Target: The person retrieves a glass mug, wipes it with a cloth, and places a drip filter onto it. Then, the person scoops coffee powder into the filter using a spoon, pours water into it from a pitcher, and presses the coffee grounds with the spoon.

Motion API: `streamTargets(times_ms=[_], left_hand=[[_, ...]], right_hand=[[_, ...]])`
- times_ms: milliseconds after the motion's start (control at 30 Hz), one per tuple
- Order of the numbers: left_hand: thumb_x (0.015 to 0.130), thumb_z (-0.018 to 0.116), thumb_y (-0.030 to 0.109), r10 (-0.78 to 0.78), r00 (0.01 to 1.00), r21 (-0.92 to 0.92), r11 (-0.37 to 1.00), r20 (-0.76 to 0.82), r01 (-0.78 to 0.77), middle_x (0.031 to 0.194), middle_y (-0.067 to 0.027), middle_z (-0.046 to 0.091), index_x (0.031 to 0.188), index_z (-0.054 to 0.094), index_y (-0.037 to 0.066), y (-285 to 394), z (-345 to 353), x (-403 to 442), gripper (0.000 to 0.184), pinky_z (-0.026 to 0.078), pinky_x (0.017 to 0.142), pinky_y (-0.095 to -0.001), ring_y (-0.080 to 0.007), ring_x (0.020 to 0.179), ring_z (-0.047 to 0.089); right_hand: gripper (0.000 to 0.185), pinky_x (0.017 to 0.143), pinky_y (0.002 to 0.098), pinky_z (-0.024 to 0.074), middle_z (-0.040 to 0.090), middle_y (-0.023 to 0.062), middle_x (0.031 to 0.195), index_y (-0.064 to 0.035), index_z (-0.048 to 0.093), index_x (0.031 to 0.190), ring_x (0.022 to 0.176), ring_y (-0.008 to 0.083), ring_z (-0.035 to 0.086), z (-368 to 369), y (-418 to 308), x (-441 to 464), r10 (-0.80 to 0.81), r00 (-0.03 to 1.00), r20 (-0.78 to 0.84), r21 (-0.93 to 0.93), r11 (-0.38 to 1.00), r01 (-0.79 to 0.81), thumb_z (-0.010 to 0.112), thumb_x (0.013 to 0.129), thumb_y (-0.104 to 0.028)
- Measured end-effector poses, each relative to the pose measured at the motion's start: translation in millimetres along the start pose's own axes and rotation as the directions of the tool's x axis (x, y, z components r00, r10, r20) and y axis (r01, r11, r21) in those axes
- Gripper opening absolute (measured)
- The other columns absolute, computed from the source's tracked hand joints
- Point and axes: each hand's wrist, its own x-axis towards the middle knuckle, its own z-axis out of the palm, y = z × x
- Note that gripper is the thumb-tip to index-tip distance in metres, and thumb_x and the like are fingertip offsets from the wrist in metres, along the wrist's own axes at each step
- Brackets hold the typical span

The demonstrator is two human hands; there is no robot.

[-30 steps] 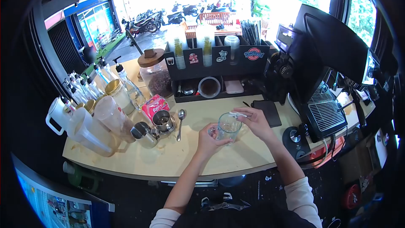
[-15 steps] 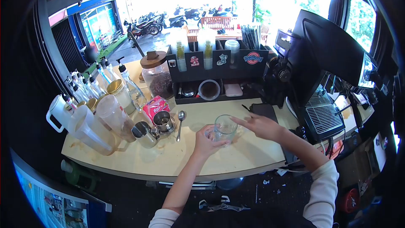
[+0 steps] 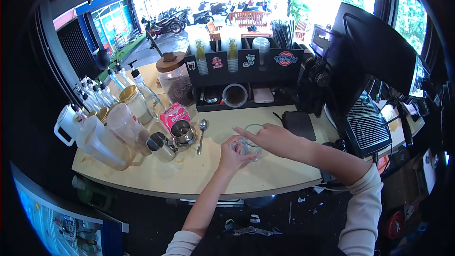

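Observation:
My left hand (image 3: 232,156) is wrapped round the side of a clear drinking glass (image 3: 254,150), which stands upright near the front of the counter. Above its rim is my right hand (image 3: 270,138), with the index finger stretched out to the left across the glass's mouth and nothing visible in it. The hand covers part of the rim, so I cannot tell whether it touches the glass. A metal spoon (image 3: 201,137) lies left of the glass. Beside it a small metal cup (image 3: 182,131) sits on a metal saucer, with a steel pitcher (image 3: 160,147) next to it.
Plastic jugs (image 3: 102,142) and pump bottles (image 3: 142,87) crowd the counter's left side. A pink packet (image 3: 174,115) lies behind the metal cup. A black organizer (image 3: 246,71) with plastic cups stands at the back. At right are a black pouch (image 3: 298,124) and an espresso machine (image 3: 367,125).
My right hand has moved left, from the glass's right edge to over its mouth. My left hand keeps hold of the glass. The view has shifted slightly.

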Motion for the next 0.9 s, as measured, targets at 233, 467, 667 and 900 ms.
streamTargets(times_ms=[233,467,667,900], left_hand=[[0.052,0.092,0.021,-0.029,1.0,-0.042,0.999,0.007,0.029,0.059,0.0115,0.037,0.095,0.063,0.003,8.9,-0.6,-1.9,0.055,0.021,0.048,-0.0178,-0.0001,0.052,0.028],[0.052,0.092,0.021,0.022,1.0,0.013,1.0,-0.017,-0.021,0.058,0.0116,0.037,0.1,0.064,0.003,7.6,2.7,-1.2,0.059,0.021,0.047,-0.0184,-0.0002,0.051,0.028],[0.052,0.092,0.02,0.012,0.999,-0.038,0.999,-0.044,-0.014,0.061,0.0111,0.042,0.101,0.064,0.003,10.9,-0.7,-2.2,0.059,0.024,0.047,-0.0183,0.0,0.052,0.03],[0.05,0.092,0.026,-0.009,1.0,-0.056,0.998,-0.02,0.008,0.078,0.0016,0.059,0.096,0.063,0.0,14.3,0.2,-2.7,0.06,0.038,0.052,-0.0201,-0.0034,0.06,0.042]], right_hand=[[0.091,0.069,0.0402,0.0521,0.065,0.0212,0.078,-0.0071,0.012,0.148,0.075,0.0328,0.065,1.0,7.8,11.5,0.156,0.986,-0.053,0.46,0.88,-0.114,0.06,0.072,0.006],[0.073,0.067,0.0361,0.0513,0.068,0.0203,0.078,-0.0015,0.025,0.139,0.074,0.0326,0.067,25.0,10.1,21.6,0.44,0.843,-0.308,0.727,0.68,-0.089,0.059,0.074,0.004],[0.045,0.063,0.0314,0.0513,0.067,0.0167,0.073,-0.0007,0.038,0.116,0.072,0.022,0.068,22.3,-2.0,22.5,0.425,0.895,-0.135,0.864,0.494,-0.103,0.062,0.078,0.002],[0.036,0.069,0.0317,0.0519,0.066,0.0166,0.078,-0.0007,0.039,0.111,0.078,0.0221,0.068,18.2,31.6,24.7,0.475,0.837,-0.272,0.921,0.38,0.083,0.058,0.082,0.002]])
